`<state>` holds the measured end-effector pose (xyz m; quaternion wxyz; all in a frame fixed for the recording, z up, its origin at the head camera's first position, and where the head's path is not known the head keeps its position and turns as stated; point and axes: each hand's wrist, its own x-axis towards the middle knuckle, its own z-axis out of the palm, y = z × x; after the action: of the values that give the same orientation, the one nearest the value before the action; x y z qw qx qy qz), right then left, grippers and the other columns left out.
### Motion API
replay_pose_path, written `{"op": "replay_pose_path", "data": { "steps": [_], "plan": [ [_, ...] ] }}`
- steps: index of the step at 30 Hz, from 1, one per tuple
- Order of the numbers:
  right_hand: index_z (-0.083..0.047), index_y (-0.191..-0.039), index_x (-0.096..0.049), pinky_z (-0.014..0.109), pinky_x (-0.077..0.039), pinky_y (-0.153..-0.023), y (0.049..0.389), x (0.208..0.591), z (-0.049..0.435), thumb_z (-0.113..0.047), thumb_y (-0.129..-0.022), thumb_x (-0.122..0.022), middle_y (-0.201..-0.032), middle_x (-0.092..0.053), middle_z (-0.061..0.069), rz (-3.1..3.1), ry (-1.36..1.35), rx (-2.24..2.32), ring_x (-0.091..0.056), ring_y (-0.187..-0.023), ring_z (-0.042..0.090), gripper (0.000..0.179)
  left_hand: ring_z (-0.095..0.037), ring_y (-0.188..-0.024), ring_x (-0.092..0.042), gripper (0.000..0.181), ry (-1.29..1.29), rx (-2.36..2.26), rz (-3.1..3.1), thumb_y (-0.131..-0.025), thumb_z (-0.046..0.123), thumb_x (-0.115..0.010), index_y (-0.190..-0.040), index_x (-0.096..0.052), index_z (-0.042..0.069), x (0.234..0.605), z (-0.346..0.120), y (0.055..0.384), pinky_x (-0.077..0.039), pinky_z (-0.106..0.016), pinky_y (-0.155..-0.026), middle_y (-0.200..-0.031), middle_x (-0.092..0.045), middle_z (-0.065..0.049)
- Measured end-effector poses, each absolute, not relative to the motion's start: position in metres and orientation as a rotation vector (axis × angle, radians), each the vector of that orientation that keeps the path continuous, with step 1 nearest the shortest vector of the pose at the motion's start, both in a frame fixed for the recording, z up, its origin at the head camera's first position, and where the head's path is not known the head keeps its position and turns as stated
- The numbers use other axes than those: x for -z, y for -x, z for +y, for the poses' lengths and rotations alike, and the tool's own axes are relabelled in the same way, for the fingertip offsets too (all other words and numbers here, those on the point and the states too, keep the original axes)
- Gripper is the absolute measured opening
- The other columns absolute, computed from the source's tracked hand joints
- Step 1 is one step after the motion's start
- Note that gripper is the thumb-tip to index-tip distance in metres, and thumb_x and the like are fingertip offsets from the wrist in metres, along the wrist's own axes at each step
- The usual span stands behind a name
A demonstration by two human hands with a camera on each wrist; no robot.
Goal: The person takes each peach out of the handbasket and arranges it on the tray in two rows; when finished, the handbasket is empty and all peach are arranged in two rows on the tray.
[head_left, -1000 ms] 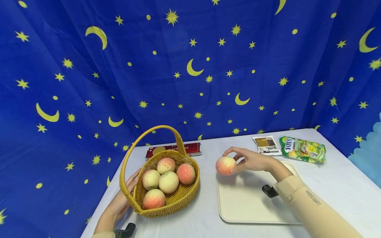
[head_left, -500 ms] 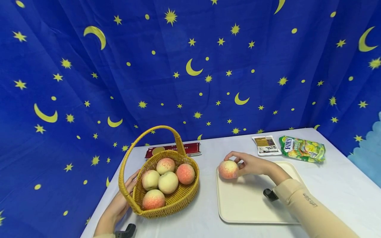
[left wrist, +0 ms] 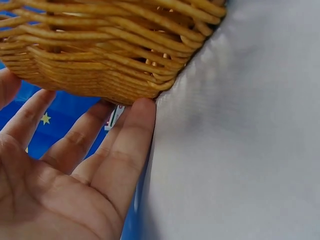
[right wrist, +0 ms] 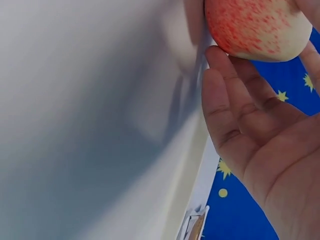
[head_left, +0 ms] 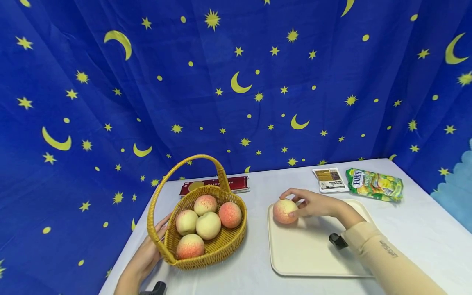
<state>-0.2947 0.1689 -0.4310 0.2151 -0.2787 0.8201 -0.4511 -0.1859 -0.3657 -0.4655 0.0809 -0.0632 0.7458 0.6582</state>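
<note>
A red-speckled cream peach (head_left: 285, 211) is at the far left corner of the beige tray (head_left: 309, 262). My right hand (head_left: 313, 204) holds it from the right, thumb and fingers around its side. In the right wrist view the peach (right wrist: 257, 25) appears at the top, low against the tray. To the left stands a yellow wicker basket (head_left: 225, 253) with a tall handle and several peaches (head_left: 208, 226) inside. My left hand (head_left: 147, 250) rests against the basket's left side; in the left wrist view its extended fingertips touch the wicker.
Behind the basket lies a dark red flat package (head_left: 239, 184). A small white and brown packet (head_left: 330, 180) and a green candy bag (head_left: 375, 185) lie at the back right. A blue star-patterned curtain (head_left: 206, 98) hangs behind the white table (head_left: 254, 246).
My right hand has lowered the peach onto the tray's far left corner, shifting slightly right and toward me. The left hand and the basket have stayed nearly still.
</note>
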Motion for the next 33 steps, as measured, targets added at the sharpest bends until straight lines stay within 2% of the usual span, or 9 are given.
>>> {"op": "replay_pose_path", "data": {
  "steps": [2,4,8,11,26,33],
  "plan": [
    [-0.011,-0.153,-0.052,0.039,-0.055,-0.091,0.295,0.431,0.17,-0.023,-0.094,-0.084,-0.137,-0.063,0.023,2.271,0.746,1.235,-0.07,-0.115,0.033,0.068,-0.008,-0.125,-0.062,0.062,0.219,-1.986,2.208,-0.115,0.049,-0.042,-0.171,-0.026,0.029,0.466,-0.366,0.184,-0.055,-0.042,-0.1,-0.168,-0.041,-0.01],
    [-0.01,-0.154,-0.052,0.039,-0.054,-0.093,0.295,0.431,0.17,-0.023,-0.092,-0.086,-0.136,-0.063,0.022,2.281,0.734,1.219,-0.07,-0.115,0.032,0.072,-0.009,-0.125,-0.064,0.062,0.238,-2.001,2.19,-0.115,0.048,-0.045,-0.171,-0.026,0.029,0.467,-0.367,0.182,-0.055,-0.042,-0.1,-0.161,-0.049,-0.001],
    [-0.01,-0.151,-0.055,0.039,-0.052,-0.095,0.295,0.431,0.169,-0.021,-0.091,-0.087,-0.135,-0.062,0.022,2.285,0.755,1.223,-0.07,-0.114,0.03,0.069,-0.008,-0.122,-0.066,0.063,0.236,-2.017,2.182,-0.115,0.045,-0.047,-0.172,-0.025,0.028,0.467,-0.368,0.179,-0.056,-0.041,-0.099,-0.142,-0.06,0.017],
    [-0.01,-0.15,-0.055,0.039,-0.052,-0.096,0.295,0.434,0.166,-0.018,-0.09,-0.087,-0.135,-0.062,0.022,2.272,0.778,1.257,-0.07,-0.113,0.029,0.067,-0.007,-0.12,-0.068,0.062,0.23,-2.033,2.174,-0.115,0.042,-0.048,-0.171,-0.026,0.027,0.468,-0.368,0.178,-0.056,-0.041,-0.099,-0.133,-0.065,0.024],
    [-0.008,-0.148,-0.051,0.04,-0.052,-0.097,0.299,0.441,0.16,-0.012,-0.088,-0.086,-0.132,-0.063,0.023,2.276,0.813,1.292,-0.071,-0.112,0.029,0.07,-0.003,-0.12,-0.067,0.063,0.151,-2.017,2.155,-0.117,0.039,-0.043,-0.173,-0.018,0.025,0.465,-0.369,0.176,-0.057,-0.035,-0.098,-0.13,-0.067,0.027],
    [-0.009,-0.149,-0.051,0.048,-0.053,-0.101,0.298,0.439,0.164,-0.014,-0.088,-0.087,-0.133,-0.063,0.023,2.306,0.822,1.259,-0.07,-0.117,0.033,0.071,-0.004,-0.119,-0.067,0.063,0.129,-2.018,2.151,-0.117,0.038,-0.042,-0.173,-0.018,0.024,0.465,-0.369,0.176,-0.058,-0.034,-0.097,-0.13,-0.069,0.025]
  ]
}}
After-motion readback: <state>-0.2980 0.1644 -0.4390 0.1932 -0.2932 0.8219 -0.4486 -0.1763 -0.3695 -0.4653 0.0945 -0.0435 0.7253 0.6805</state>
